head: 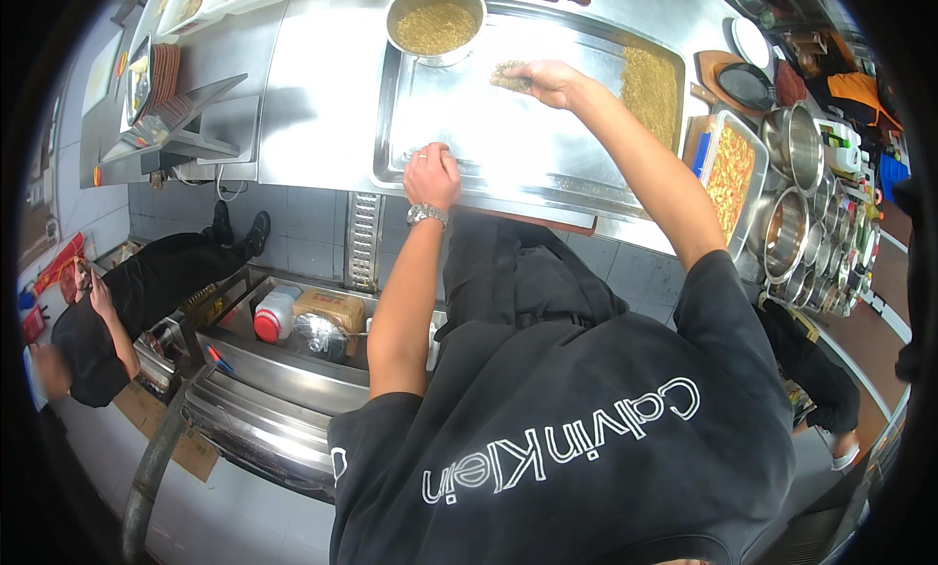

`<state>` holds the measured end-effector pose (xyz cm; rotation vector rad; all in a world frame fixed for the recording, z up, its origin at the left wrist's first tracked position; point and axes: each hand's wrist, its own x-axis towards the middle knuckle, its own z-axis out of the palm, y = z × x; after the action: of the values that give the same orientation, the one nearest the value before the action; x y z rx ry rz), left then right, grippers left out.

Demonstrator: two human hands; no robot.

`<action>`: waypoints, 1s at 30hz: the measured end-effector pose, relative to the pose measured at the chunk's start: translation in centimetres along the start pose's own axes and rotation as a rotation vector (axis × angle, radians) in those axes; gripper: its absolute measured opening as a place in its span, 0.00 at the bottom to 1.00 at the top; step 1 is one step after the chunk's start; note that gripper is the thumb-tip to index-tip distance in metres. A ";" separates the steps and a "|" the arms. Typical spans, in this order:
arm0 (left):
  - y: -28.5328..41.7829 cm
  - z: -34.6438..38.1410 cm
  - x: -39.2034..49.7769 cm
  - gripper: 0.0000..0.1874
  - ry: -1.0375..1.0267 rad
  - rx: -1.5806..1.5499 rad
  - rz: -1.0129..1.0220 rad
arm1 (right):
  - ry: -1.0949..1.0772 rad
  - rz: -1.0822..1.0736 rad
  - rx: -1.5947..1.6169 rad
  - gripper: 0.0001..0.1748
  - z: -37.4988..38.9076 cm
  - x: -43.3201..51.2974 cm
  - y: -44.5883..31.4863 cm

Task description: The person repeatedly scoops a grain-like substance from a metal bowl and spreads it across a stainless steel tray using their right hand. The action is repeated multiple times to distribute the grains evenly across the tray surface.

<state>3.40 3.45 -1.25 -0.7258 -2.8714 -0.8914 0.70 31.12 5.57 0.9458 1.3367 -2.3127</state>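
Note:
A wide, shallow stainless steel tray [506, 136] lies on the metal worktable before me. Coarse brown-green seasoning [648, 96] covers its right end. My right hand [551, 81] is raised over the far middle of the tray, pinching a clump coated in the seasoning [511, 76]; whether a solid piece lies under the coating cannot be told. At the tray's near left edge, my left hand [432, 173] has its fingers curled, and what is under them is hidden. A round steel pot [435, 52] at the far left corner holds more seasoning.
To the right are a plastic tub of red-yellow chopped food [733, 177] and several steel bowls [788, 232]. A metal stand [183, 136] and white food containers [194, 8] occupy the left. One person [110, 312] sits or leans at left; another person's legs [813, 367] show at right.

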 end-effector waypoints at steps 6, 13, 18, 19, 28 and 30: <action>-0.1 0.0 0.1 0.08 -0.012 0.038 -0.009 | 0.051 -0.091 -0.096 0.21 -2.4 -1.6 -0.8; 0.3 -0.4 0.0 0.08 -0.019 0.026 -0.008 | 0.095 -0.058 -0.245 0.22 -5.0 -4.5 -0.7; 0.0 0.1 -0.3 0.09 -0.013 0.033 -0.006 | 0.093 -0.040 -0.256 0.19 -7.5 -5.2 -0.4; 0.1 -0.1 -0.3 0.09 -0.017 0.028 -0.013 | 0.100 -0.016 -0.264 0.18 -8.0 -5.4 -0.4; 0.2 0.0 -0.2 0.08 -0.041 0.037 -0.020 | 0.225 -0.111 -0.175 0.15 -11.9 -6.4 -0.1; 0.2 -0.1 -0.2 0.08 -0.041 0.042 -0.017 | 0.145 -0.060 -0.200 0.15 -12.0 -6.9 0.1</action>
<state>3.66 3.46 -1.10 -0.7253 -2.9272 -0.8245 10.50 40.93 6.01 1.0366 1.6405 -2.1365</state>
